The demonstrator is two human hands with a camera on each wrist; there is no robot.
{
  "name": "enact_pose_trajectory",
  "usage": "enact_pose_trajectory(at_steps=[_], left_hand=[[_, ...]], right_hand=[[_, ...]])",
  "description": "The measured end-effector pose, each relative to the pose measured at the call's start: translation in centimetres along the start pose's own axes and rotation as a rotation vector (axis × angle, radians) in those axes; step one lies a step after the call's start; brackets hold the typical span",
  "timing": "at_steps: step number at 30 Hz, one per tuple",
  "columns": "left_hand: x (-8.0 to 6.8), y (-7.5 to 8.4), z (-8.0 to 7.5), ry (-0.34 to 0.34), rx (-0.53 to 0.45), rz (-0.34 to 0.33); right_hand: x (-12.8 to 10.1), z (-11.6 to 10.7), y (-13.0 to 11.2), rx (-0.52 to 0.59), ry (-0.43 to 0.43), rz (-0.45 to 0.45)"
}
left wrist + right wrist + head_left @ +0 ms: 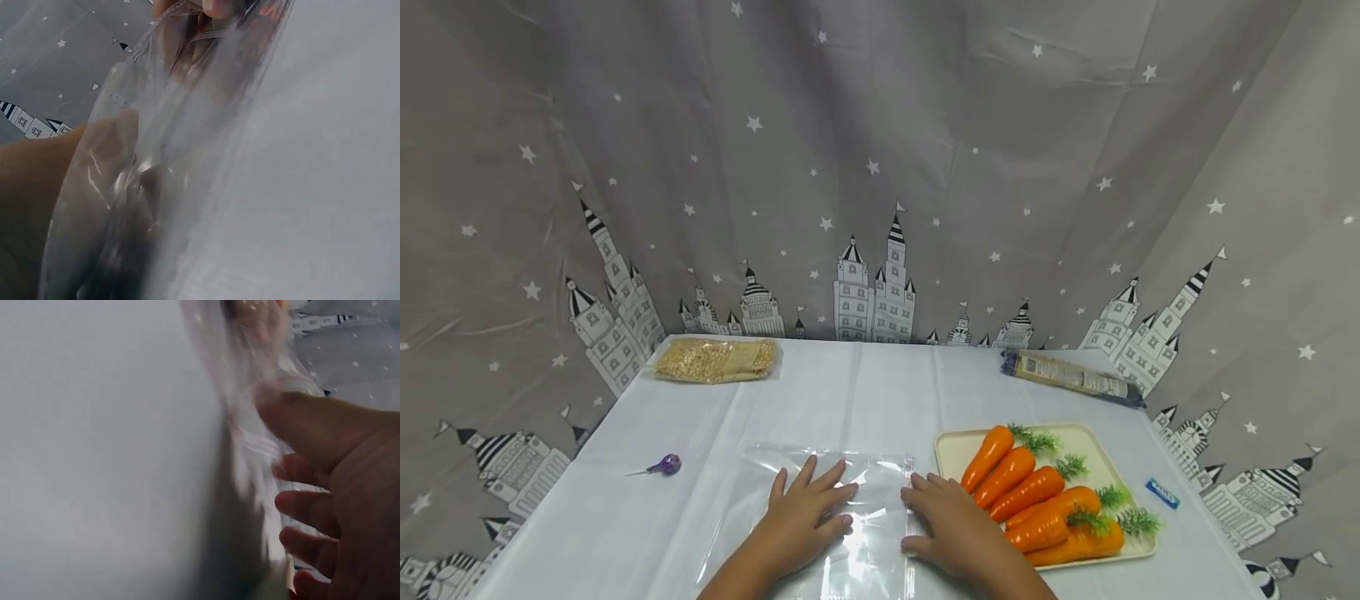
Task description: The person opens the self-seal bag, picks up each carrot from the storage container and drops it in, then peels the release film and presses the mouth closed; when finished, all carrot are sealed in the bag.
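I see my left hand (805, 521) and right hand (951, 525), both flat with fingers spread, pressing the clear plastic zip bag (842, 508) onto the white-covered counter (865, 392).

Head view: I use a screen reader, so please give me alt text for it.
Two hands, left hand and right hand, rest flat on a clear plastic bag on a white table. Beside the right hand, a tray holds orange carrots; a purple lollipop lies left.
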State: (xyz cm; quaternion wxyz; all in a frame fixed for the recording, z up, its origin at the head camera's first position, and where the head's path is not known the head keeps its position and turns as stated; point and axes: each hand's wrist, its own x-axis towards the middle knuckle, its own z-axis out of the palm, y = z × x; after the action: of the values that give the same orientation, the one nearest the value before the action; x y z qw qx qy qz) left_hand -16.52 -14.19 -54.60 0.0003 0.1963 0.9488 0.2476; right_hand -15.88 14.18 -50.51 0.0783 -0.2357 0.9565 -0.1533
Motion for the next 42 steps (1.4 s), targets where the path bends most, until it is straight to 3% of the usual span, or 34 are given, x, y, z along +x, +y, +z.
enact_pose_trajectory(at_steps=[10, 16, 25, 30, 42], left_hand=[[-0.1, 0.1, -0.2, -0.002, -0.030, 0.001], [-0.1, 0.1, -0.3, -0.008, -0.020, -0.007], [0.0, 0.1, -0.1, -0.001, -0.013, -0.013], [0.0, 0.1, 0.1, 0.017, -0.012, -0.012], [0.3, 0.0, 0.2, 0.013, 0.000, -0.021]], right_hand=[[-1.4, -3.3, 2.4, 0.181, 0.049, 0.096], [-2.7, -4.8, 4.1, 0.194, 0.104, 0.168], [-5.0, -6.5, 7.1, 0.274, 0.099, 0.260], [-6.6, -7.4, 9.2, 0.228, 0.145, 0.317], [-10.4, -9.3, 13.0, 0.170, 0.120, 0.405]])
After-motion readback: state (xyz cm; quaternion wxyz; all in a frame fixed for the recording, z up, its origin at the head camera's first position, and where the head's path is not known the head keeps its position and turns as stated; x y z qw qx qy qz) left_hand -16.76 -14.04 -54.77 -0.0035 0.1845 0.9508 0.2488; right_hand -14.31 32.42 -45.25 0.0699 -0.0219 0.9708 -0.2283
